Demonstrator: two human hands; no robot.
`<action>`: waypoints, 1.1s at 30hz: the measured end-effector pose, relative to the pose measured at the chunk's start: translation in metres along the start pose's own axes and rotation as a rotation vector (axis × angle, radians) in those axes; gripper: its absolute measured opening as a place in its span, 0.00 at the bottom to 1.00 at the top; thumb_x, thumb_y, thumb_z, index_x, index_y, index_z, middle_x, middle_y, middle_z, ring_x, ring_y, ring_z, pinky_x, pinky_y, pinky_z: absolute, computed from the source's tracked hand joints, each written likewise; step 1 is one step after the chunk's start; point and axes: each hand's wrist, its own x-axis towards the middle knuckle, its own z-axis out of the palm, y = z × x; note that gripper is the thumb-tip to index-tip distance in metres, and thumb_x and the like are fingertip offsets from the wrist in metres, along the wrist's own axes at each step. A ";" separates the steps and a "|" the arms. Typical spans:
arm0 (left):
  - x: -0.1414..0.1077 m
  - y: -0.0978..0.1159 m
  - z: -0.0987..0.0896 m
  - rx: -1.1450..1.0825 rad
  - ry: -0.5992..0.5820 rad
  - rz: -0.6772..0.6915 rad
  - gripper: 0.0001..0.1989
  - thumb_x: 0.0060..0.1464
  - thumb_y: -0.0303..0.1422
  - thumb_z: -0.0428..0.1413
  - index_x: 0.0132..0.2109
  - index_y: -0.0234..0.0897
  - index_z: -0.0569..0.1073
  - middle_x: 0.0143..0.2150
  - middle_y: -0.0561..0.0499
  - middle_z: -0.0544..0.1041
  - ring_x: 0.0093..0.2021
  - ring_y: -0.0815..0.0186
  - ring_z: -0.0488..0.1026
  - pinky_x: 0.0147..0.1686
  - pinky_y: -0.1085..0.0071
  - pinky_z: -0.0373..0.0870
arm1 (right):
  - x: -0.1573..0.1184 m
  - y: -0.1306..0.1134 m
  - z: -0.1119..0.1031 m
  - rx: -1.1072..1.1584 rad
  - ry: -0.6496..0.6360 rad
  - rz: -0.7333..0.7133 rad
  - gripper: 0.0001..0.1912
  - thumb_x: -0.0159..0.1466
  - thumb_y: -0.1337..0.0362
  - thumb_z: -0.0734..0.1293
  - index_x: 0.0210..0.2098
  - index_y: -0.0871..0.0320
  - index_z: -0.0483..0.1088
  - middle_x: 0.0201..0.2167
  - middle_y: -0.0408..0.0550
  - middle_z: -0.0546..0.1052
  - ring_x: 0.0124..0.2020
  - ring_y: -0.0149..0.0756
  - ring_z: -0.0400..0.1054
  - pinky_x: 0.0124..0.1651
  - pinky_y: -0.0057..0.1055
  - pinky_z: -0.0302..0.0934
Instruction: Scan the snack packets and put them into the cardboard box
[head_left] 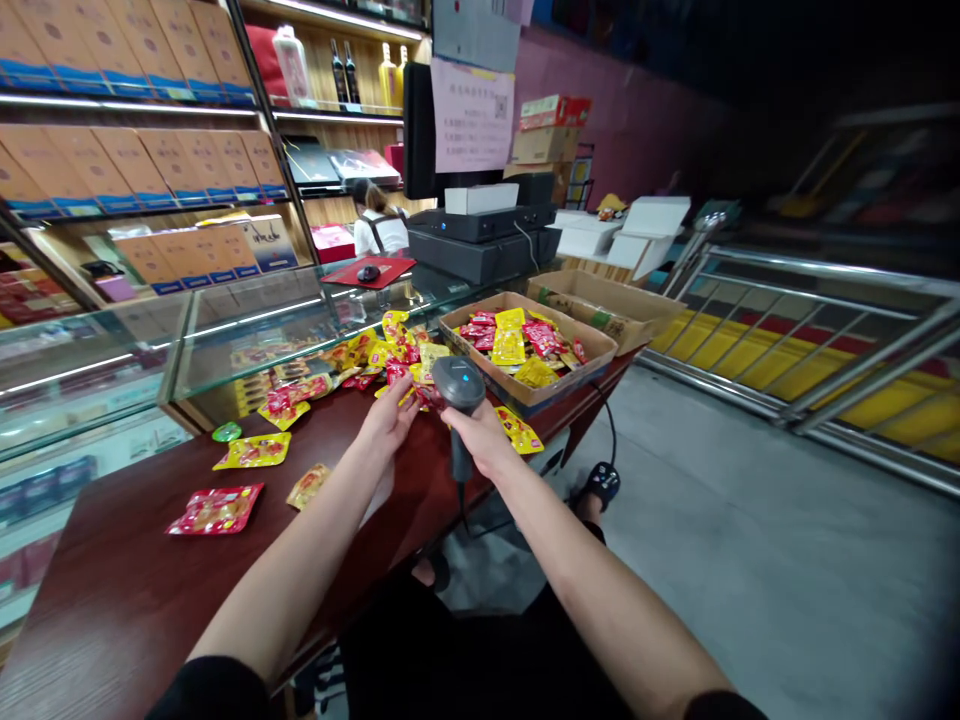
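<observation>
My right hand (484,440) is closed around the neck of a dark handheld barcode scanner (458,383) with a small blue light on its head. The scanner's handle points down past the table edge, with a cord hanging from it. To its left, my left hand (390,418) has its fingers stretched out and slightly apart, at the near edge of a heap of red and yellow snack packets (364,352). Its fingertips touch or nearly touch a red packet (427,396) beside the scanner. Part of that packet is hidden by the scanner head.
A cardboard box (551,395) of similar packets stands at the right, with another carton (600,300) behind. Loose packets, including a red one (216,510), lie on the dark wooden table (135,590). Beyond are a glass counter (202,340), a monitor (419,130) and a person (373,228).
</observation>
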 end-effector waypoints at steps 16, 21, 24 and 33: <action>0.017 -0.024 0.024 0.588 -0.277 -0.343 0.15 0.42 0.34 0.66 0.38 0.34 0.75 0.37 0.45 0.79 0.32 0.66 0.76 0.37 0.65 0.75 | -0.030 -0.010 -0.064 -0.184 0.044 -0.053 0.13 0.50 0.70 0.65 0.36 0.59 0.72 0.39 0.47 0.78 0.45 0.39 0.70 0.53 0.36 0.61; 0.040 -0.021 0.036 0.691 -0.194 -0.311 0.15 0.37 0.33 0.68 0.35 0.36 0.75 0.35 0.49 0.79 0.31 0.68 0.75 0.40 0.64 0.74 | -0.056 0.002 -0.065 -0.053 -0.077 0.229 0.07 0.51 0.68 0.65 0.31 0.59 0.71 0.31 0.48 0.76 0.31 0.37 0.72 0.33 0.31 0.68; 0.049 -0.026 0.042 0.705 -0.186 -0.313 0.17 0.36 0.34 0.69 0.35 0.37 0.75 0.34 0.49 0.79 0.31 0.68 0.75 0.40 0.63 0.73 | -0.066 0.014 -0.063 -0.070 -0.097 0.341 0.03 0.51 0.66 0.65 0.26 0.59 0.68 0.21 0.45 0.73 0.21 0.33 0.68 0.22 0.27 0.63; 0.051 -0.041 0.050 0.683 -0.185 -0.326 0.19 0.33 0.33 0.70 0.34 0.36 0.73 0.31 0.52 0.78 0.30 0.69 0.74 0.41 0.62 0.73 | -0.072 0.017 -0.064 -0.226 -0.085 0.308 0.10 0.56 0.59 0.65 0.23 0.57 0.66 0.14 0.40 0.68 0.15 0.28 0.61 0.19 0.25 0.57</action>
